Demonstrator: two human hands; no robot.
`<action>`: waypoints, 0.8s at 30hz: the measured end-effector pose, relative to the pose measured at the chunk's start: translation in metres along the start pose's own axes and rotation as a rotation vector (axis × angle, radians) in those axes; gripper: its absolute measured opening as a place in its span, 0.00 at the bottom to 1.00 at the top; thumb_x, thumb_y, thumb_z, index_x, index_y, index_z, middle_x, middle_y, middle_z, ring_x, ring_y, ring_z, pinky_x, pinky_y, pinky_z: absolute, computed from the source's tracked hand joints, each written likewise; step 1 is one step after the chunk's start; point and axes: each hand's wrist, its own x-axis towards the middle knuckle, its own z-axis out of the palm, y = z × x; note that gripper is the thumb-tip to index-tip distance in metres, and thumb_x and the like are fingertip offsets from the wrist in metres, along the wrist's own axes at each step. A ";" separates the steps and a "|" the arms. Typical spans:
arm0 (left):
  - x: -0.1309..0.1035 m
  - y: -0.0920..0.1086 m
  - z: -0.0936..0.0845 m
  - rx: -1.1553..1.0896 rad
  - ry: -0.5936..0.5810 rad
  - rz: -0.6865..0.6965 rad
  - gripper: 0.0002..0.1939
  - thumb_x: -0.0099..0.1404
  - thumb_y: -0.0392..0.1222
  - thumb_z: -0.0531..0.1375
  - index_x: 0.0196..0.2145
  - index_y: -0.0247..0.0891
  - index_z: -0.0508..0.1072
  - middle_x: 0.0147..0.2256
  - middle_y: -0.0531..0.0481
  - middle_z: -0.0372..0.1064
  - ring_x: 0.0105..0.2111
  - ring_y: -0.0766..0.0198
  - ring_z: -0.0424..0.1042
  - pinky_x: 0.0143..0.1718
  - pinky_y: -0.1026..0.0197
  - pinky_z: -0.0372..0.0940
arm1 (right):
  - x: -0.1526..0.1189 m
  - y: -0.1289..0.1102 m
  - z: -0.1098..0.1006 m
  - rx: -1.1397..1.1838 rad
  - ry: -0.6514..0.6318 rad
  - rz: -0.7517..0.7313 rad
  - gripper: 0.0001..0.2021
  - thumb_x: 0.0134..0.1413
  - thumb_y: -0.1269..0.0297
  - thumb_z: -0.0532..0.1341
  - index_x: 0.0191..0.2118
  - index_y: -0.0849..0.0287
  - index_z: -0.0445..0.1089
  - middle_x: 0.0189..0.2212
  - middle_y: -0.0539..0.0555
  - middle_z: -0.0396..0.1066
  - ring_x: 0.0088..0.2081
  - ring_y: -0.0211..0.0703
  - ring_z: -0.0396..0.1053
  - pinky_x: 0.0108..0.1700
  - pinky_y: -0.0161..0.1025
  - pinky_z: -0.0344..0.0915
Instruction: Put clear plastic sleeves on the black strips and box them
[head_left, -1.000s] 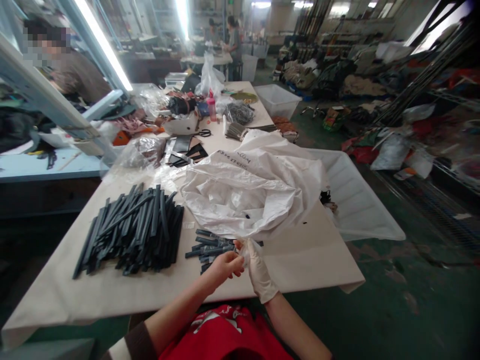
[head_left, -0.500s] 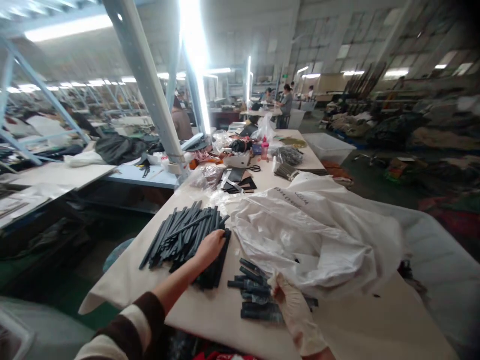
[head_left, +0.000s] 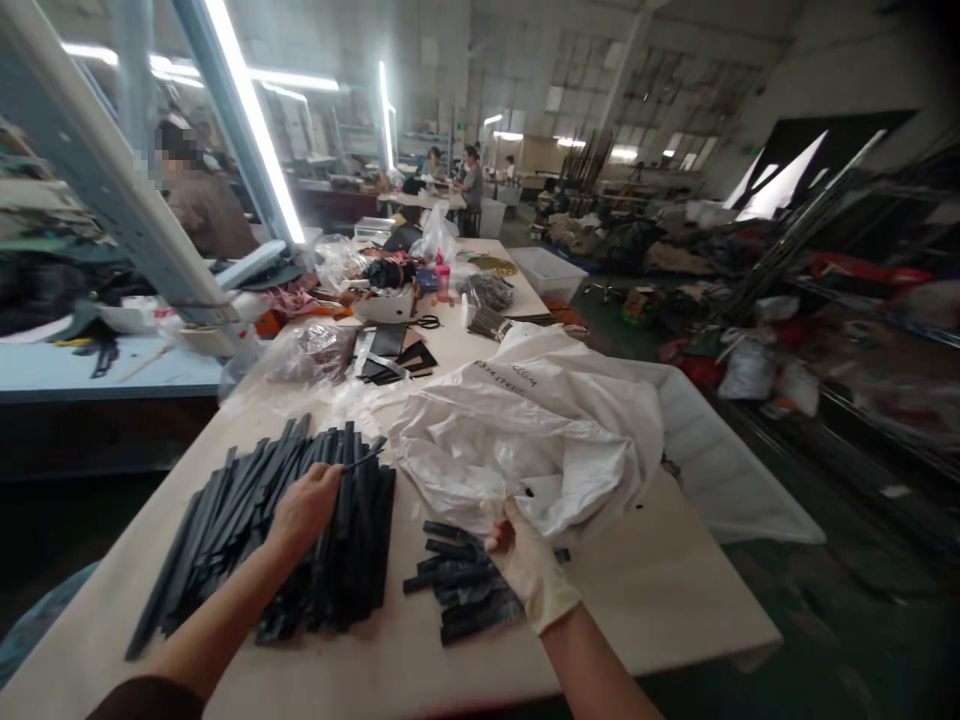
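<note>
My bare left hand (head_left: 309, 505) is over a wide pile of dark flat strips (head_left: 214, 545). Its fingers are closed on one dark strip (head_left: 367, 455), whose free end sticks out to the right. My right hand (head_left: 534, 570) wears a pale glove with fingertips showing bare. Its fingers are curled, and whatever they may hold is too small to make out. Just beneath and left of it lie several short bundles of dark strips (head_left: 476, 610), partly hidden by the hand. A crumpled white sack (head_left: 517, 430) lies right behind the glove.
The pale table (head_left: 600, 630) runs far back. On it are a plastic bag (head_left: 307, 350), dark flat pieces (head_left: 416, 358), scissors (head_left: 427, 321) and a pink bottle (head_left: 442, 280). A white bin (head_left: 720, 460) stands at the right edge. A slanted metal post (head_left: 135, 190) rises at left; people work beyond.
The view has turned right and come closer to the strips. My left hand has lifted a strip's end above the pile. My right hand has tilted, staying near the bundles.
</note>
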 end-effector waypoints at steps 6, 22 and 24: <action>-0.070 0.113 -0.040 -0.605 -0.042 0.302 0.15 0.66 0.45 0.46 0.36 0.39 0.70 0.31 0.50 0.63 0.31 0.66 0.67 0.35 0.67 0.61 | -0.013 -0.003 0.019 0.014 -0.121 -0.041 0.16 0.32 0.58 0.71 0.22 0.60 0.66 0.14 0.42 0.60 0.16 0.27 0.56 0.16 0.27 0.54; -0.095 0.165 -0.031 -0.812 -0.594 0.139 0.13 0.60 0.48 0.47 0.23 0.38 0.61 0.19 0.57 0.59 0.17 0.70 0.59 0.20 0.68 0.54 | -0.048 -0.017 -0.043 -0.731 -0.078 -0.368 0.23 0.38 0.43 0.62 0.24 0.63 0.73 0.15 0.48 0.62 0.20 0.34 0.58 0.25 0.35 0.56; -0.098 0.171 -0.031 -0.780 -0.595 0.143 0.14 0.59 0.48 0.47 0.23 0.38 0.61 0.18 0.58 0.58 0.16 0.71 0.57 0.18 0.68 0.53 | -0.051 -0.025 -0.054 -0.749 -0.126 -0.369 0.24 0.40 0.43 0.61 0.29 0.63 0.75 0.16 0.49 0.63 0.20 0.35 0.58 0.24 0.34 0.56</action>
